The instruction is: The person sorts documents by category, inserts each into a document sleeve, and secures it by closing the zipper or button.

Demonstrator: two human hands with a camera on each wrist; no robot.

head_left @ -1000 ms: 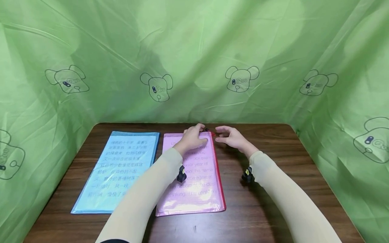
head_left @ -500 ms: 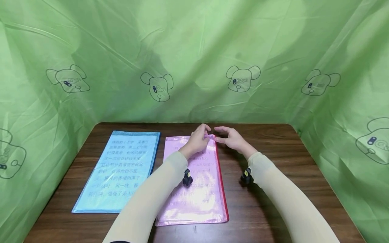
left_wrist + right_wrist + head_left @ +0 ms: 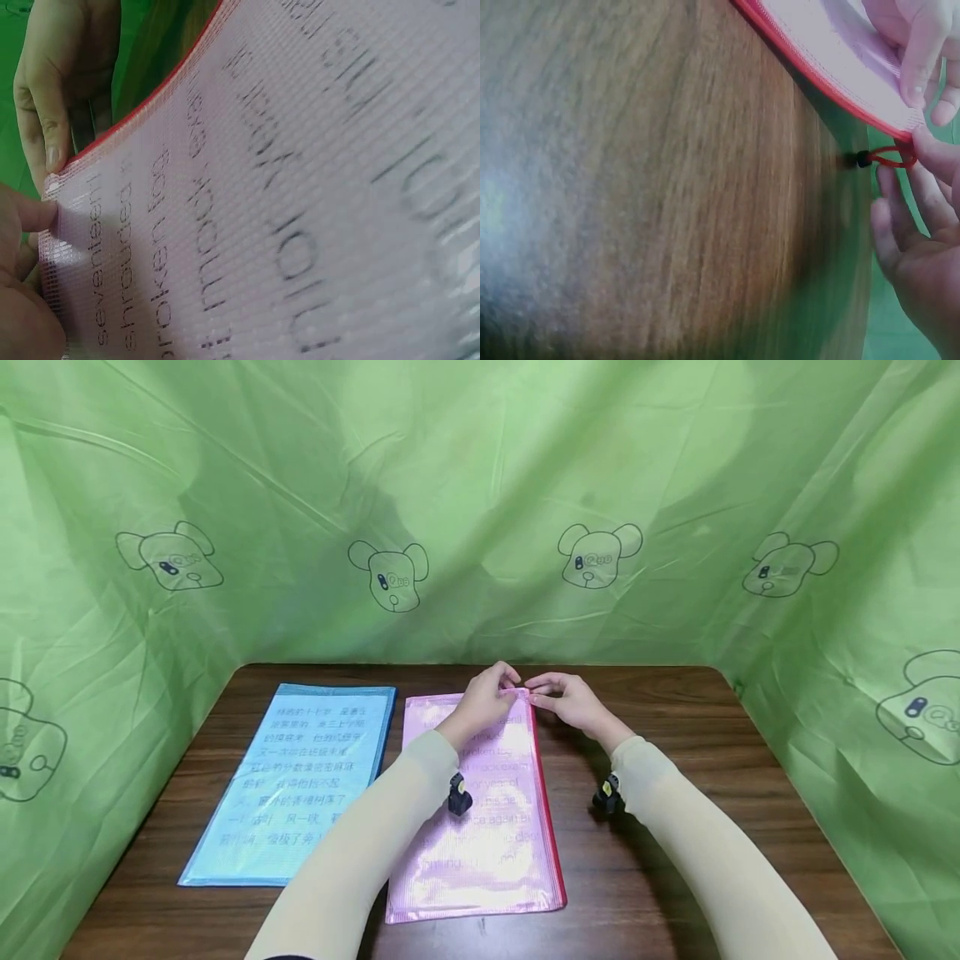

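A pink mesh zip pouch [image 3: 487, 868], with a red zipper along its right side, holds a sheet printed with English text. Its far right corner is lifted, and the mesh bows in the left wrist view. My left hand [image 3: 480, 703] pinches the top edge just left of that corner, thumb [image 3: 34, 214] on the near face. Thumb and forefinger of my right hand [image 3: 573, 703] pinch the zipper end at the corner. From there a red cord loop [image 3: 889, 156] with a black bead [image 3: 863, 158] hangs by the right fingers.
A blue mesh zip pouch [image 3: 300, 777] with a sheet of Chinese text lies left of the pink one. Both are on a dark wooden table [image 3: 675, 710]. Green curtains [image 3: 480, 485] with bear-head outlines enclose the back and sides.
The pink pouch has shifted slightly toward me. My left hand has slid right along its top edge, and my right hand, apart from it a second ago, now grips the corner.
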